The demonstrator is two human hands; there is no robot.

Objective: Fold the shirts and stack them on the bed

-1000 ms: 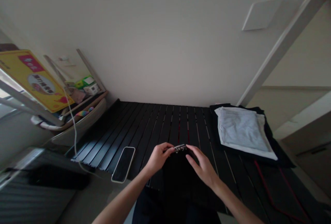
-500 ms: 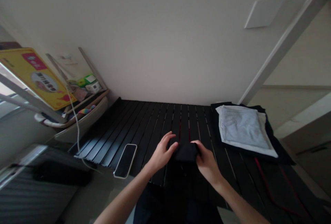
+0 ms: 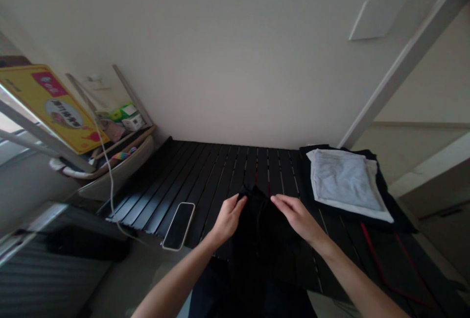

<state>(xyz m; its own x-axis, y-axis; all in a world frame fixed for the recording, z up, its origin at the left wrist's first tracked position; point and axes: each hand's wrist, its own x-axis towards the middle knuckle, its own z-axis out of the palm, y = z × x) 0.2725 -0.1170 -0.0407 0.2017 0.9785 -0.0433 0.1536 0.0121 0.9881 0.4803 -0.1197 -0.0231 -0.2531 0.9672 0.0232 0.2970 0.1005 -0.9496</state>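
Observation:
A black garment (image 3: 259, 225) lies on the black slatted surface (image 3: 205, 181) in front of me. Its far edge reaches up between my hands. My left hand (image 3: 227, 220) rests on the garment's left side, fingers close together and pointing forward, pinching the cloth near its top. My right hand (image 3: 297, 215) lies on the garment's right side, fingers stretched toward the top edge and touching the fabric. The dark cloth against the dark slats hides the garment's outline lower down.
A phone (image 3: 178, 226) lies face up at the slats' near left edge. A folded grey and white garment (image 3: 345, 183) sits on dark cloth at the right. A shelf with a yellow box (image 3: 55, 110), small boxes and a white cable stands at the left. A wall runs behind.
The lettered band seen one second ago is folded under and out of sight. Both hands moved slightly away from me, and the garment's top edge now reaches further up the slats.

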